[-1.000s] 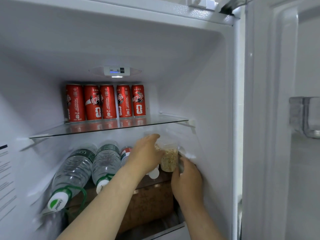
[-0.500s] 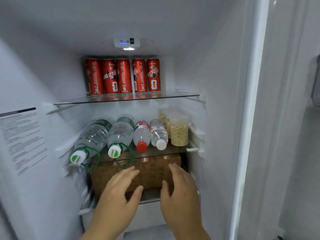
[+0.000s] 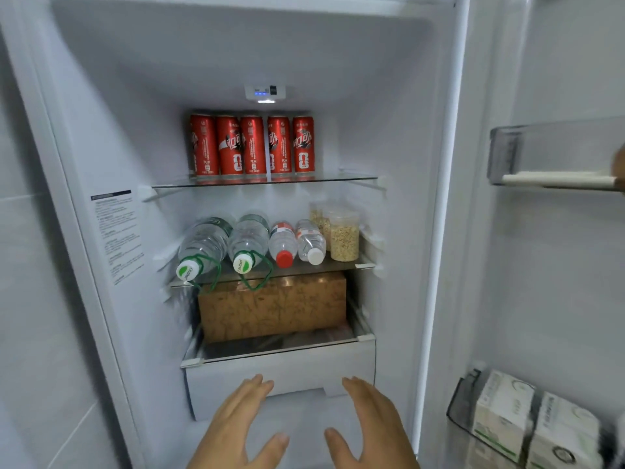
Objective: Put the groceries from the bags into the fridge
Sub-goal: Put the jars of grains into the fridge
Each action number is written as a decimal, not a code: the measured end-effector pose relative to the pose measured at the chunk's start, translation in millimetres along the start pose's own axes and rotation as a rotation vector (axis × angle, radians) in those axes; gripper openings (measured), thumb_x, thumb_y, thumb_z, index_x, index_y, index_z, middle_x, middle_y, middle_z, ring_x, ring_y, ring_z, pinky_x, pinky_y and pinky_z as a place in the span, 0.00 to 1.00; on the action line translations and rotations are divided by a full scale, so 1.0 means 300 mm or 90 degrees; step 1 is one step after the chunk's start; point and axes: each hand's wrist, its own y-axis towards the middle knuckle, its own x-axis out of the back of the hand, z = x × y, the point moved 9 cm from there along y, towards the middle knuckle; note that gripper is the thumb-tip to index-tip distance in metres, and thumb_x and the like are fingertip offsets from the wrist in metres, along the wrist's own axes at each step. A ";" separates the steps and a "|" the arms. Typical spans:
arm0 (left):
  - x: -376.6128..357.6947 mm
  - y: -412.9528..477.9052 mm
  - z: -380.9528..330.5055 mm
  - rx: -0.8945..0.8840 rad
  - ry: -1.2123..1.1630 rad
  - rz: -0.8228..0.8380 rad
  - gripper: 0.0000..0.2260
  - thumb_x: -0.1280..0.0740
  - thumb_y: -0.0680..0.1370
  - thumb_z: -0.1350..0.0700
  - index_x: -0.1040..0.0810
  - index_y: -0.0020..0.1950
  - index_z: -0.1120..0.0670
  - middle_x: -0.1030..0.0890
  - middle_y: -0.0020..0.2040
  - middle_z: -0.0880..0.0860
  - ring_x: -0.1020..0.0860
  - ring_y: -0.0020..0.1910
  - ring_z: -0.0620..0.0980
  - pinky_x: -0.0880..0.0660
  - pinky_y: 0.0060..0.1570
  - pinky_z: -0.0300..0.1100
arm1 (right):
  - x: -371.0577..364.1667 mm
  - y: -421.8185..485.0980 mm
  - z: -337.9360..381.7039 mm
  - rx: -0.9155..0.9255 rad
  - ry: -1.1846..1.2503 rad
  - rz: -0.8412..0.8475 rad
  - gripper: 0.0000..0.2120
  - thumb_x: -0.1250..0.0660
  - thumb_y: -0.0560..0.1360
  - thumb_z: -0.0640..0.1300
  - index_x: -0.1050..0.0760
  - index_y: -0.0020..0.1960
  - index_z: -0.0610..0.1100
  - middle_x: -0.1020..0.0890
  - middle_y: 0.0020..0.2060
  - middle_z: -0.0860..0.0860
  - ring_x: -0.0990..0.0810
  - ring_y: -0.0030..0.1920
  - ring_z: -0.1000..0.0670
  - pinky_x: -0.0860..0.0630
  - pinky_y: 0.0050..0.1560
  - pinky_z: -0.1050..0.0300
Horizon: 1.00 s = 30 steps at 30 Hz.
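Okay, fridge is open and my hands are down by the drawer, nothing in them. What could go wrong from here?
1. The four bottles lie on their sides, caps pointing out at the front edge of the glass shelf; a knock might roll or slide one out.
2. The green carry loops hang down in front of the brown box; pulling that box out could snag a loop and drag a bottle along.

five cans [image 3: 253,145], four bottles [image 3: 248,242], two cartons [image 3: 504,414]
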 end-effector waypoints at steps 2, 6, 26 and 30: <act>-0.027 -0.035 -0.021 -0.003 -0.024 0.015 0.33 0.50 0.56 0.16 0.60 0.58 0.14 0.44 0.70 0.30 0.47 0.72 0.30 0.51 0.66 0.23 | 0.008 -0.056 -0.030 -0.035 -0.009 0.014 0.36 0.49 0.60 0.73 0.73 0.56 0.84 0.46 0.67 0.69 0.44 0.69 0.64 0.49 0.67 0.73; -0.138 -0.143 -0.041 0.007 -0.008 0.060 0.38 0.55 0.56 0.16 0.43 0.64 0.26 0.48 0.68 0.27 0.47 0.73 0.33 0.56 0.62 0.20 | 0.033 -0.231 -0.074 -0.070 -0.017 0.018 0.30 0.50 0.62 0.73 0.51 0.63 0.76 0.45 0.66 0.71 0.44 0.71 0.64 0.50 0.62 0.77; -0.715 -0.641 -0.836 -0.232 -0.047 0.341 0.33 0.46 0.61 0.27 0.47 0.65 0.29 0.52 0.67 0.25 0.48 0.70 0.30 0.50 0.67 0.30 | 0.821 -1.267 -0.239 -0.281 -0.251 -0.129 0.25 0.40 0.74 0.60 0.33 0.70 0.58 0.27 0.65 0.63 0.35 0.65 0.64 0.47 0.63 0.80; -0.846 -0.812 -1.125 -0.315 -0.060 0.397 0.32 0.46 0.62 0.28 0.46 0.66 0.29 0.50 0.64 0.22 0.44 0.67 0.30 0.44 0.65 0.31 | 1.019 -1.535 -0.260 -0.329 -0.287 -0.149 0.27 0.42 0.78 0.59 0.41 0.76 0.58 0.37 0.72 0.64 0.43 0.71 0.63 0.54 0.60 0.81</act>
